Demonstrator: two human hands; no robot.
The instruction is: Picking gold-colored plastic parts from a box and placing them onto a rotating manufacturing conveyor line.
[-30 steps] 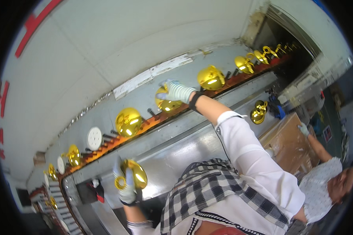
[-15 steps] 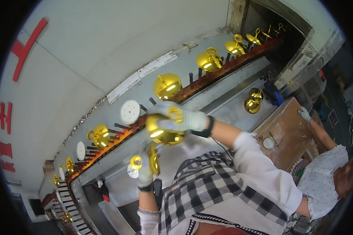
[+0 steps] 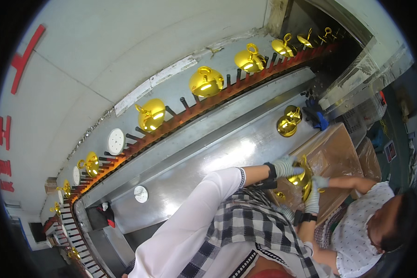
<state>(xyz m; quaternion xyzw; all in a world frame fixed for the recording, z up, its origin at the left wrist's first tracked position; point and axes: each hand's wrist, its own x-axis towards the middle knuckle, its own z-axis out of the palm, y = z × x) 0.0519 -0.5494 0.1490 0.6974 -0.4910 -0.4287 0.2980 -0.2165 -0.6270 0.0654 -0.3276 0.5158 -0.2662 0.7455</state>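
At the right, over an open cardboard box [image 3: 336,153], shiny gold dome-shaped pieces [image 3: 302,180] sit between my gloved hands. My left hand [image 3: 282,168] reaches across from the left, its fingers closed on the gold dome. From below, my right hand [image 3: 312,200] grips the dome's lower right edge. A co-worker's gloved hand [image 3: 320,182] meets the piece from the right. A smaller gold ring [image 3: 279,195] shows just below my left hand. How many gold pieces overlap here is unclear. Another glove [image 3: 286,213], partly hidden beside my right wrist, seems to be the co-worker's.
A curving line of upright spindles [image 3: 185,105] carries gold domes with ring loops [image 3: 206,82] and white perforated discs [image 3: 116,142]. On the metal table lie a white disc [image 3: 141,194] and two gold pieces [image 3: 288,123]. The co-worker [image 3: 363,227] stands close at right.
Both my hands have swung from the spindle line to the box at the right with the gold pieces. The co-worker's hand has come in to meet them. Pieces on the line have shifted left.
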